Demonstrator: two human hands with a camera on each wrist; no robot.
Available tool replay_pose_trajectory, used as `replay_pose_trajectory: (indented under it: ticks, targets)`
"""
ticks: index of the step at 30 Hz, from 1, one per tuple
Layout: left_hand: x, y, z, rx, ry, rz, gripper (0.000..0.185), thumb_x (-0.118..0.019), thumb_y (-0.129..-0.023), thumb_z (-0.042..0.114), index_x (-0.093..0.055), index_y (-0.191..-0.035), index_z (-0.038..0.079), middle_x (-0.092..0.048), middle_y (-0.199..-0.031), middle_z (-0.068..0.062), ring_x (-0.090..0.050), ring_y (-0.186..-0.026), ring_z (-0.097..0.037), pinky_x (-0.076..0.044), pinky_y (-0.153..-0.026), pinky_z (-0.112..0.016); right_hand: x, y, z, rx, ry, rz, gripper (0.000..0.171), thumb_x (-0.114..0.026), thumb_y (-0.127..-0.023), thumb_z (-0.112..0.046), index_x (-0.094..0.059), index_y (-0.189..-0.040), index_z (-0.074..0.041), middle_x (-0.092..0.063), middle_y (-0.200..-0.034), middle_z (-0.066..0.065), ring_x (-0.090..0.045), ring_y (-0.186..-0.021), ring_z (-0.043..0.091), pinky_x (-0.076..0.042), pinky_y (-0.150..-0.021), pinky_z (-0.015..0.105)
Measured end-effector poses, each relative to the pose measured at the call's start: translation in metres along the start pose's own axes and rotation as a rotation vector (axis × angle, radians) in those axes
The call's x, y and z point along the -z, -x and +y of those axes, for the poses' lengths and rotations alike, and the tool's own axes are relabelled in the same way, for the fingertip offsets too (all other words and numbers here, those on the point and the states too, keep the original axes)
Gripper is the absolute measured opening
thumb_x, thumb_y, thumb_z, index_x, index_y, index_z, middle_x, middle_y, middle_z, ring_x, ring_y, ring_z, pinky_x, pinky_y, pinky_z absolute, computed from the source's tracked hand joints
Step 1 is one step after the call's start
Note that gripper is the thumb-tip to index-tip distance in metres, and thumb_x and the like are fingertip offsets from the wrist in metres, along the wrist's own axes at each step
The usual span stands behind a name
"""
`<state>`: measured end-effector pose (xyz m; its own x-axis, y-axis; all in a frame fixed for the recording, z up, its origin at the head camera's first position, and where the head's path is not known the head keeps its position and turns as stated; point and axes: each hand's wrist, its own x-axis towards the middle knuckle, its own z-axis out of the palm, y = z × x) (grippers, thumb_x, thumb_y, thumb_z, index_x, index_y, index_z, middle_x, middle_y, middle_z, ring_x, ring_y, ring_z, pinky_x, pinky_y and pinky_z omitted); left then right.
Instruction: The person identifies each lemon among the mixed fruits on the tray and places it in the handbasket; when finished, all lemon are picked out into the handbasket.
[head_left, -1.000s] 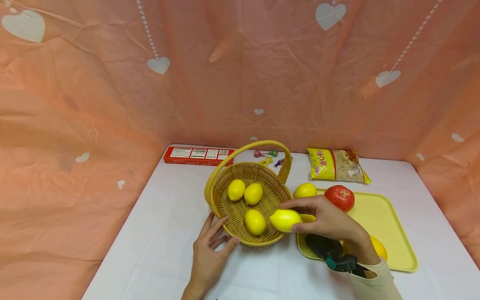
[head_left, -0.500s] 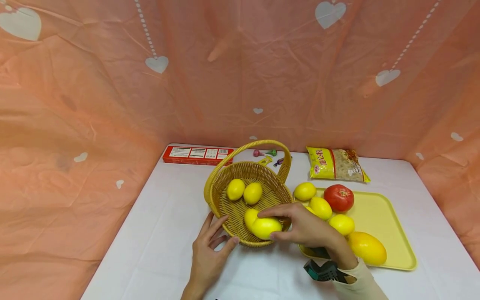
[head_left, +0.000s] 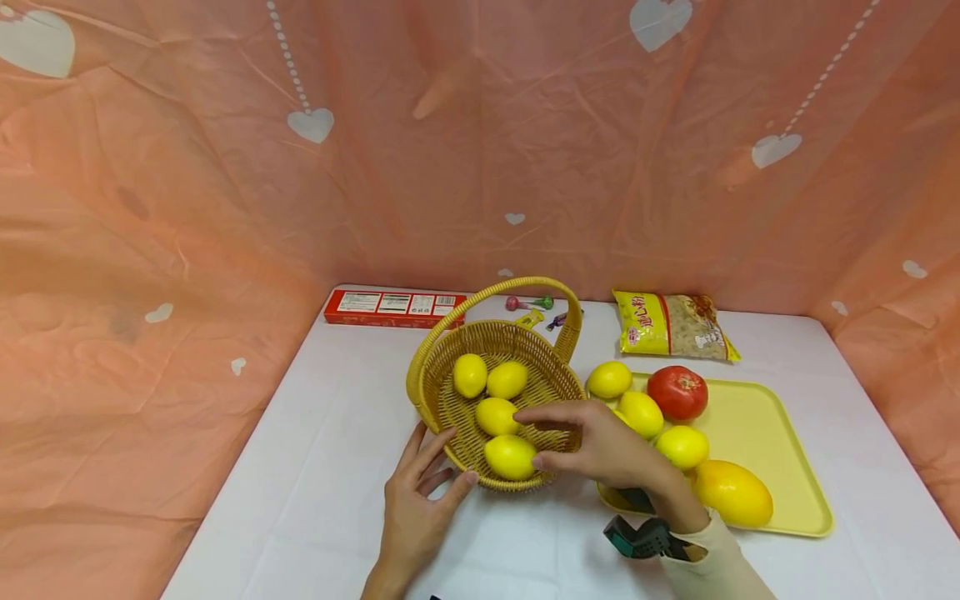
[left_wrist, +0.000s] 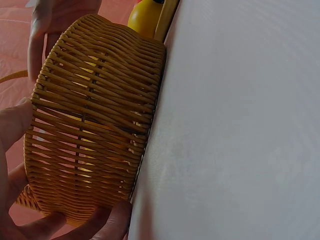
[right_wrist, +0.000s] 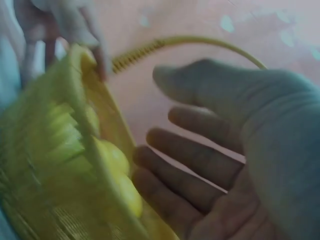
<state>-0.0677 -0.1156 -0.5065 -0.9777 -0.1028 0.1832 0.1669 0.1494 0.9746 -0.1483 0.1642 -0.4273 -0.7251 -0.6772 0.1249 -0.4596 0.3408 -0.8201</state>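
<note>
The lemon [head_left: 510, 456] is bright yellow, smooth and egg-shaped. It lies in the near part of the woven basket [head_left: 457, 417], just beside another lemon [head_left: 497, 415]. Its long way runs left to right, with its ends pointing to the sides. The right hand [head_left: 600, 446] is just to the right of it, open, fingers loose and holding nothing, fingertips close to the fruit. The left hand [head_left: 417, 508] is at the near left, its spread, straight fingers touching the basket's outside wall.
</note>
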Motion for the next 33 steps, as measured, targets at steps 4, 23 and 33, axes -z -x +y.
replay_pose_trajectory:
  ticks: [4, 23, 33]
  targets:
    - [0.0, 0.0, -0.001, 0.008, 0.002, 0.0, 0.066, -0.092, -0.09, 0.01, -0.067, -0.15, 0.007, -0.025, -0.177, -0.029, -0.067, -0.138, -0.039, -0.067, -0.099, -0.04, 0.023, 0.015, 0.009, -0.014, -0.094, 0.056, 0.045, -0.083, -0.099, -0.015, -0.073, -0.143, -0.01, -0.076, -0.141, 0.006, -0.073, -0.13, 0.021, -0.061, -0.113, 0.035]
    - [0.001, 0.0, 0.001, -0.009, 0.008, -0.009, 0.064, -0.091, -0.091, 0.01, -0.066, -0.15, 0.005, -0.025, -0.176, -0.031, -0.066, -0.137, -0.042, -0.067, -0.099, -0.043, 0.085, 0.115, 0.057, -0.291, -0.036, 0.226, 0.041, -0.077, -0.103, -0.011, -0.072, -0.144, -0.012, -0.077, -0.139, 0.008, -0.07, -0.125, 0.001, -0.057, -0.103, 0.014]
    - [0.0, 0.0, 0.002, -0.001, 0.011, -0.006, 0.064, -0.091, -0.091, 0.01, -0.067, -0.15, 0.006, -0.025, -0.177, -0.029, -0.066, -0.138, -0.041, -0.067, -0.1, -0.042, 0.094, 0.136, 0.065, -0.339, 0.053, 0.258, 0.042, -0.079, -0.102, -0.015, -0.073, -0.144, -0.012, -0.075, -0.141, -0.002, -0.062, -0.125, -0.013, -0.053, -0.101, 0.007]
